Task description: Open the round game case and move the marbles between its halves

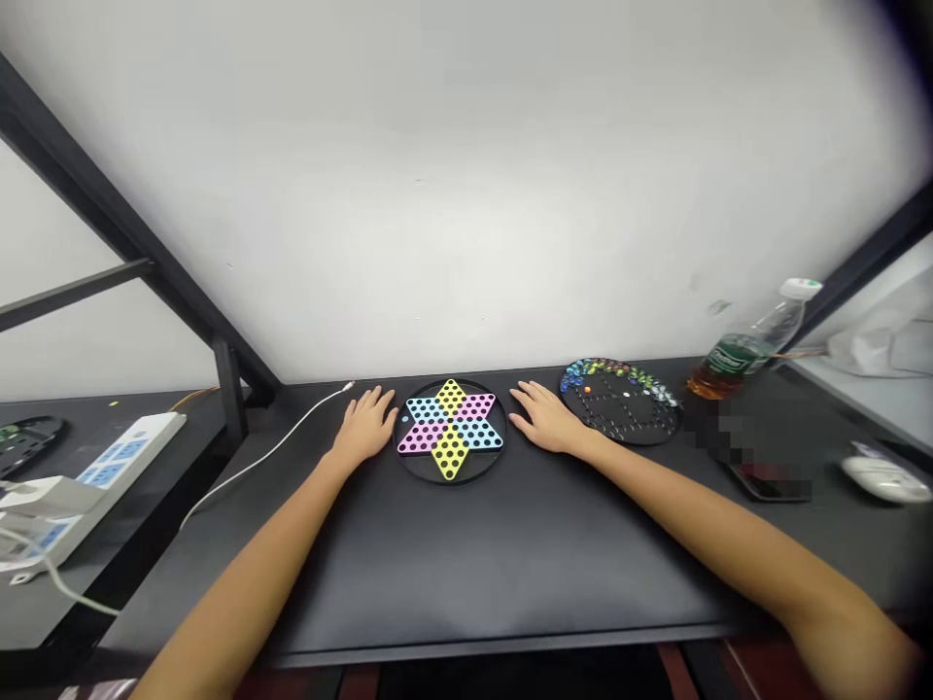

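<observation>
Forearms rise from lower left and lower right of frame over black table. Left hand and right hand lie palm-down, well apart, fingers extended, flanking round star-patterned board at frame center. Black disc with small glassy pieces right of center, tilted bottle farther right, pale wall across top.
</observation>
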A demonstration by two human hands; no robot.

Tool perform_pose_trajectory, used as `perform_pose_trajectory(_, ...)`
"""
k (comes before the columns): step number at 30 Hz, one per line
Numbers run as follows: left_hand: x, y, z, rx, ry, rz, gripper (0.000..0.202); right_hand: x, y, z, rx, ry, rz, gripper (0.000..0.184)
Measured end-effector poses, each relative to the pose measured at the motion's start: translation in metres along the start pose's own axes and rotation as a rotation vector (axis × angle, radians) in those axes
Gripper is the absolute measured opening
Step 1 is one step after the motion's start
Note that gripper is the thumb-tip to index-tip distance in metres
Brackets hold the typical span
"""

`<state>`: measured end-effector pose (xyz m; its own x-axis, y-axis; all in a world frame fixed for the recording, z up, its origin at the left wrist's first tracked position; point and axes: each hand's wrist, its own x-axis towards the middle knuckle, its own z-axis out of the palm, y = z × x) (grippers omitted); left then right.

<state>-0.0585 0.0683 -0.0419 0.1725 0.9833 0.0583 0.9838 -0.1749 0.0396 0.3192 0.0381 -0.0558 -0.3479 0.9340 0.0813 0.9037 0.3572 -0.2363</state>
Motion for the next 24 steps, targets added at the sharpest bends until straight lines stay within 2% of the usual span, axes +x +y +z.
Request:
perform_pose_trajectory(6, 0.000, -0.003, 0.000, 0.019, 0.018, 0.000, 0.057, 0.005, 0.001, 0.001, 0.003, 0.000, 0.047, 0.068)
perform_pose_trajectory(13, 0.004, 0.002, 0.000, 0.026, 0.024, -0.013, 0.059, 0.002, -0.001, -0.001, 0.000, -0.010, 0.037, 0.067)
perform_pose_trajectory(24, 0.010, 0.004, 0.000, 0.018, -0.025, -0.002, 0.063, 0.006, 0.001, 0.002, -0.025, 0.006, 0.083, 0.064)
